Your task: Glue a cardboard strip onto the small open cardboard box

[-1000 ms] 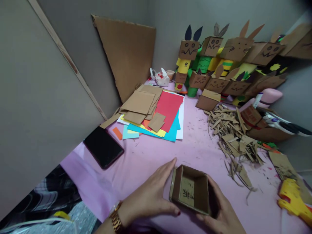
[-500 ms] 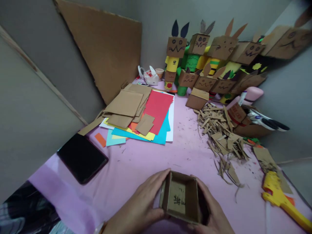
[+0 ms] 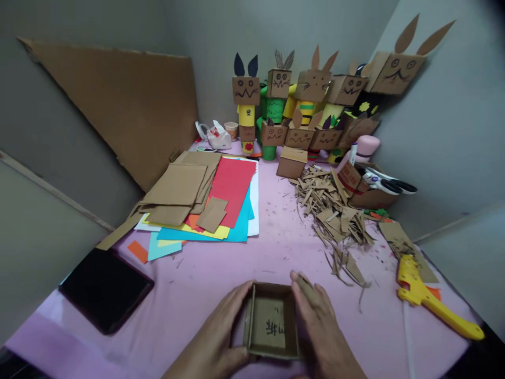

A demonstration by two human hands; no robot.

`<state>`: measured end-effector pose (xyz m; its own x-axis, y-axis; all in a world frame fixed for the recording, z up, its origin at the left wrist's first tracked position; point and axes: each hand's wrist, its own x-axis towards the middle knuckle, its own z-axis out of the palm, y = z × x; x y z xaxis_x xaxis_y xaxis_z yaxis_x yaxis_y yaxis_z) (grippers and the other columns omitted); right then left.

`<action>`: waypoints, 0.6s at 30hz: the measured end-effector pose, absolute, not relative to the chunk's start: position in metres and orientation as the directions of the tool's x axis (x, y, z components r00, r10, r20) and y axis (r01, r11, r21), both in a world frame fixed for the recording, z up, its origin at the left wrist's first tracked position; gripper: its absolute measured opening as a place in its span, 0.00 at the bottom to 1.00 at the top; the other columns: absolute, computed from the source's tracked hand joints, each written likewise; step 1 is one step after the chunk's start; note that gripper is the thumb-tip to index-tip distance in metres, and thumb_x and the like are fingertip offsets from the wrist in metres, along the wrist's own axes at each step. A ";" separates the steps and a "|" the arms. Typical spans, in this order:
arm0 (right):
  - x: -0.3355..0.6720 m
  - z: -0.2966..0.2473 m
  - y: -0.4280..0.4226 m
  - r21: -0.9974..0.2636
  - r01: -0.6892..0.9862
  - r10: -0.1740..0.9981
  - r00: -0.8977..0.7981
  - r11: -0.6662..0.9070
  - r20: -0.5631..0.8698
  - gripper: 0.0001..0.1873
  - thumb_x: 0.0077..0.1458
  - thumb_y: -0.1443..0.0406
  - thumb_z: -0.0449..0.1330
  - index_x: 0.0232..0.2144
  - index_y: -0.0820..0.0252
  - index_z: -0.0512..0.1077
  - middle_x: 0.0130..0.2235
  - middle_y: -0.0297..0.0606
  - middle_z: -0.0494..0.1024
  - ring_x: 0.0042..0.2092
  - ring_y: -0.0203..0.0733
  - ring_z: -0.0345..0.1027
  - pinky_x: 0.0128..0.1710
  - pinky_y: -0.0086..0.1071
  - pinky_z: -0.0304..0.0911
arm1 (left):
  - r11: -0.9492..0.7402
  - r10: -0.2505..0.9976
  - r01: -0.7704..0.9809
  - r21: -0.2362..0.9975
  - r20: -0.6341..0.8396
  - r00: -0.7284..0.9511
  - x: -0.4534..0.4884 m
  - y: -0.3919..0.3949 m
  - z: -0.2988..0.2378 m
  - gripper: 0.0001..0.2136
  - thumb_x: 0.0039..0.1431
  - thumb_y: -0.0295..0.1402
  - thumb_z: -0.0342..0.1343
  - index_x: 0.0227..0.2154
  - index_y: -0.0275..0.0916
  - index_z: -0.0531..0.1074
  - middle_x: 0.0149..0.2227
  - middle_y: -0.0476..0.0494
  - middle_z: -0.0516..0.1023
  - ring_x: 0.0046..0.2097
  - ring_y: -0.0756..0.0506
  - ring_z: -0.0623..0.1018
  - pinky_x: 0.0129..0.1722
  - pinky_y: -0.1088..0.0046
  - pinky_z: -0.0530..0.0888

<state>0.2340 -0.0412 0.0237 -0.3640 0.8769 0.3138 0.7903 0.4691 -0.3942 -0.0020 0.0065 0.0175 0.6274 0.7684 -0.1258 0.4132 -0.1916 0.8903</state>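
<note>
A small open cardboard box (image 3: 271, 322) with black writing on its inside bottom sits on the pink table cover (image 3: 221, 273) near the front edge. My left hand (image 3: 219, 337) presses against the box's left wall with its fingers curled round the near corner. My right hand (image 3: 319, 326) lies against the right wall, its fingers along the far right corner. Both hands hold the box between them.
Cardboard pieces on a stack of coloured paper (image 3: 213, 202) lie at the middle left, a black tablet (image 3: 104, 289) at the front left. Cardboard scraps (image 3: 331, 210) are heaped at the right, by scissors (image 3: 389, 184) and a yellow tool (image 3: 430, 302). Cardboard bunny figures (image 3: 300, 105) line the back wall.
The view has swung right and tilted, so the box and my hands appear lower and more central. My right hand has shifted from under the box's right side to along its right wall.
</note>
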 end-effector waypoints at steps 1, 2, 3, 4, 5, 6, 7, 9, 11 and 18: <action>0.229 0.029 -0.039 -0.302 0.812 0.853 -0.399 0.499 0.336 0.49 0.55 0.38 0.35 0.66 0.58 0.22 0.58 0.60 0.67 0.56 0.68 0.63 0.44 0.66 0.66 | -0.185 0.767 0.409 0.894 -0.128 0.628 -0.002 0.006 0.018 0.40 0.54 0.31 0.61 0.62 0.58 0.43 0.66 0.43 0.51 0.65 0.36 0.55 0.63 0.50 0.56; 0.224 0.034 -0.036 -0.227 0.828 0.836 -0.421 0.513 0.353 0.46 0.58 0.40 0.33 0.65 0.61 0.20 0.55 0.60 0.71 0.53 0.67 0.68 0.41 0.65 0.68 | -0.185 0.766 0.403 0.896 -0.126 0.630 -0.003 0.006 0.019 0.40 0.54 0.32 0.61 0.62 0.59 0.42 0.66 0.44 0.51 0.65 0.36 0.55 0.63 0.50 0.55; 0.220 0.039 -0.034 -0.175 0.837 0.824 -0.434 0.518 0.363 0.44 0.60 0.44 0.32 0.64 0.63 0.18 0.52 0.59 0.74 0.50 0.66 0.70 0.39 0.63 0.69 | -0.184 0.768 0.403 0.896 -0.124 0.628 -0.003 0.006 0.019 0.40 0.54 0.32 0.61 0.62 0.61 0.42 0.66 0.45 0.51 0.65 0.36 0.55 0.63 0.50 0.55; 0.216 0.042 -0.032 -0.139 0.841 0.813 -0.442 0.522 0.379 0.42 0.62 0.46 0.32 0.64 0.66 0.17 0.50 0.59 0.75 0.49 0.65 0.72 0.37 0.63 0.70 | -0.182 0.771 0.409 0.894 -0.128 0.624 -0.003 0.007 0.019 0.41 0.53 0.32 0.61 0.62 0.61 0.42 0.66 0.46 0.51 0.65 0.37 0.54 0.63 0.50 0.54; 0.214 0.045 -0.031 -0.120 0.843 0.807 -0.448 0.524 0.385 0.41 0.63 0.48 0.32 0.63 0.68 0.17 0.50 0.58 0.75 0.48 0.65 0.72 0.36 0.63 0.70 | -0.175 0.773 0.418 0.891 -0.138 0.619 -0.003 0.007 0.019 0.41 0.53 0.32 0.62 0.62 0.61 0.42 0.66 0.46 0.51 0.65 0.36 0.54 0.63 0.50 0.54; 0.212 0.046 -0.031 -0.107 0.841 0.801 -0.456 0.530 0.388 0.41 0.64 0.49 0.33 0.63 0.69 0.17 0.50 0.58 0.74 0.48 0.65 0.72 0.36 0.63 0.70 | -0.164 0.777 0.428 0.889 -0.151 0.612 -0.003 0.008 0.019 0.41 0.52 0.33 0.62 0.62 0.60 0.43 0.66 0.45 0.51 0.65 0.36 0.54 0.63 0.49 0.54; 0.212 0.048 -0.030 -0.100 0.838 0.797 -0.463 0.536 0.387 0.41 0.64 0.49 0.34 0.63 0.70 0.17 0.51 0.58 0.73 0.48 0.65 0.72 0.35 0.64 0.70 | -0.150 0.780 0.436 0.887 -0.165 0.604 -0.002 0.008 0.019 0.41 0.51 0.33 0.63 0.62 0.58 0.44 0.66 0.44 0.51 0.65 0.36 0.54 0.63 0.49 0.53; 0.212 0.048 -0.030 -0.089 0.837 0.795 -0.471 0.539 0.382 0.41 0.64 0.50 0.35 0.63 0.70 0.17 0.52 0.56 0.72 0.49 0.65 0.72 0.35 0.64 0.70 | -0.127 0.783 0.441 0.888 -0.184 0.595 -0.001 0.009 0.019 0.40 0.50 0.32 0.63 0.62 0.55 0.46 0.66 0.42 0.52 0.66 0.36 0.53 0.64 0.50 0.52; 0.213 0.048 -0.030 -0.082 0.839 0.796 -0.474 0.538 0.377 0.42 0.64 0.50 0.36 0.62 0.71 0.16 0.52 0.55 0.72 0.49 0.65 0.72 0.35 0.65 0.70 | -0.122 0.779 0.435 0.892 -0.186 0.599 -0.001 0.008 0.019 0.40 0.50 0.31 0.62 0.62 0.52 0.46 0.67 0.41 0.51 0.66 0.36 0.52 0.64 0.50 0.51; 0.214 0.046 -0.034 -0.145 0.866 0.854 -0.421 0.478 0.305 0.49 0.61 0.53 0.50 0.63 0.62 0.16 0.58 0.48 0.65 0.56 0.60 0.66 0.42 0.66 0.69 | -0.275 0.815 0.480 0.833 -0.063 0.576 0.001 0.004 0.038 0.50 0.49 0.40 0.64 0.65 0.50 0.32 0.69 0.40 0.39 0.67 0.36 0.49 0.62 0.52 0.56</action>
<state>0.2138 -0.0338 0.0457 -0.4207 0.8543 0.3052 0.8660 0.4784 -0.1453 0.0011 0.0040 0.0378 0.5761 0.8149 -0.0633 0.4800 -0.2747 0.8331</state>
